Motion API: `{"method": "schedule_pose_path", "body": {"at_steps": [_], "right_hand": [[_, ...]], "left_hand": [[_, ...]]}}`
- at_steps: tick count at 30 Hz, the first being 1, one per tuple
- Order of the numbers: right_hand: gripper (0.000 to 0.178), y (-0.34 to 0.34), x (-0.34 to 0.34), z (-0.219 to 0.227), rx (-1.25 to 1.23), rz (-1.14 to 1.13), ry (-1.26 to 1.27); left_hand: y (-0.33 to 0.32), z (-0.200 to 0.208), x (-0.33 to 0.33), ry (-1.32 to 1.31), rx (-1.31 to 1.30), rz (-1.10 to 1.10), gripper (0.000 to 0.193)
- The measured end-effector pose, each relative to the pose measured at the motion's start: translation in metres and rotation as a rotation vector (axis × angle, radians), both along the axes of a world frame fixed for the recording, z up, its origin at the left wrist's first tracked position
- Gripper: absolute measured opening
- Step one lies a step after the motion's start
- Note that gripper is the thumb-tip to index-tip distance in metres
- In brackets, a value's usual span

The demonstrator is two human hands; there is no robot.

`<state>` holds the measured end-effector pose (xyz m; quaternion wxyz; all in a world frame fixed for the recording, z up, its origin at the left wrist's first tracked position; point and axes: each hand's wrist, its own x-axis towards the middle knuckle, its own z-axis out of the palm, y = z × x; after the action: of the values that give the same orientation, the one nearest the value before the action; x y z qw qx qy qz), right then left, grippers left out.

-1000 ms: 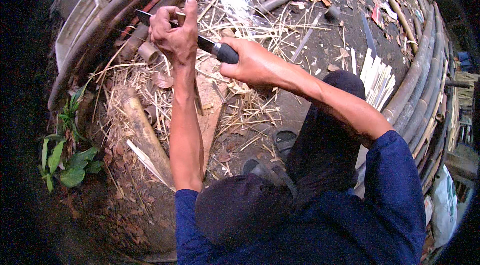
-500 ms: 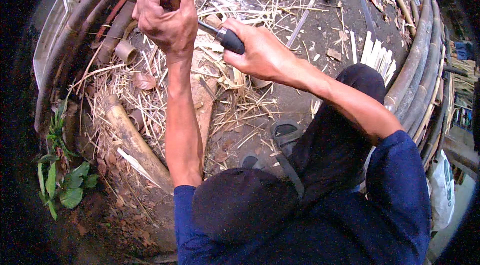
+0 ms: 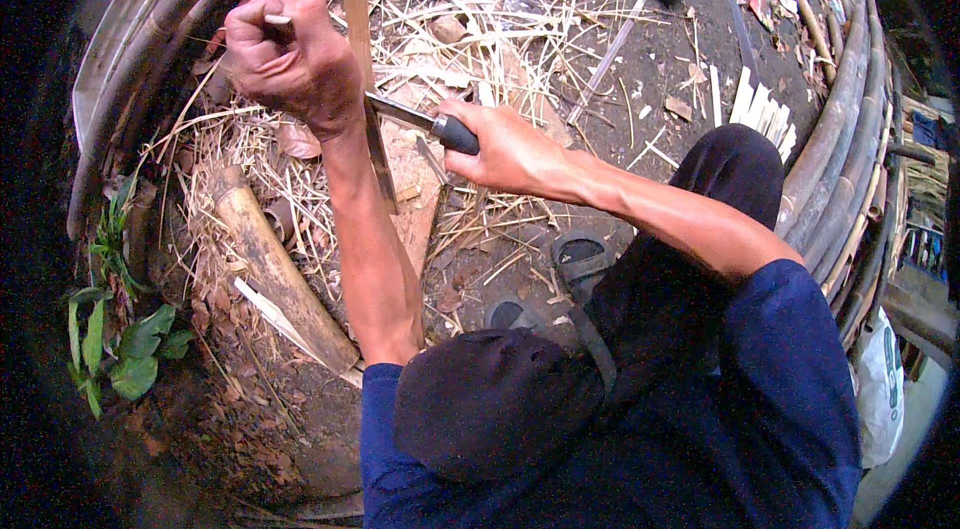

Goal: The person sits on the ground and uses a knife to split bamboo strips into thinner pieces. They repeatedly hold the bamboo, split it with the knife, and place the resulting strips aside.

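My left hand (image 3: 292, 59) is closed in a fist at the upper left. A small pale tip pokes out between its thumb and curled fingers; what it belongs to is hidden. My right hand (image 3: 510, 151) grips the black handle of a knife (image 3: 408, 113), whose blade points left toward my left wrist. A flat brown bamboo strip (image 3: 356, 4) rises beside my left fist, and its lower part runs past the wrist. The blade meets or crosses this strip near the wrist; whether it cuts in, I cannot tell.
Below my hands lies a flat board (image 3: 420, 204) among pale shavings (image 3: 510, 44). A thick bamboo piece (image 3: 275, 264) lies left of my forearm. Cut pale strips (image 3: 763, 114) stand by my right knee. Long bamboo poles (image 3: 835, 129) line the right; a plastic crate (image 3: 115, 39) is far left.
My left fist has moved left and down and turned. My right hand has come slightly down with the knife. The bamboo strip, earlier mostly hidden, now shows lengthwise beside the fist.
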<state>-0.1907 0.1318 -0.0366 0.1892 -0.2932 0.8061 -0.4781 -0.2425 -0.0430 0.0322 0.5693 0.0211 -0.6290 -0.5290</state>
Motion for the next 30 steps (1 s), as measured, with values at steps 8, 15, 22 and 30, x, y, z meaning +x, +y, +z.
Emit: {"method": "schedule_pose_path", "body": {"at_steps": [8,15,22,30], "right_hand": [[0.024,-0.003,0.011,-0.005,0.098,-0.001,-0.085],[0.024,-0.009,0.013,0.001,0.081,0.031,-0.054],[0.021,-0.017,0.052,-0.039,0.093,0.026,-0.317],[0.023,-0.022,0.042,-0.054,0.02,0.153,-0.292]], "left_hand": [[-0.004,0.0,0.009,0.063,0.052,-0.017,0.014],[-0.005,0.004,0.016,0.091,0.099,0.036,0.016],[-0.002,0.001,0.028,0.236,0.09,-0.039,0.017],[-0.007,0.014,0.026,-0.131,-0.089,0.018,0.016]]}}
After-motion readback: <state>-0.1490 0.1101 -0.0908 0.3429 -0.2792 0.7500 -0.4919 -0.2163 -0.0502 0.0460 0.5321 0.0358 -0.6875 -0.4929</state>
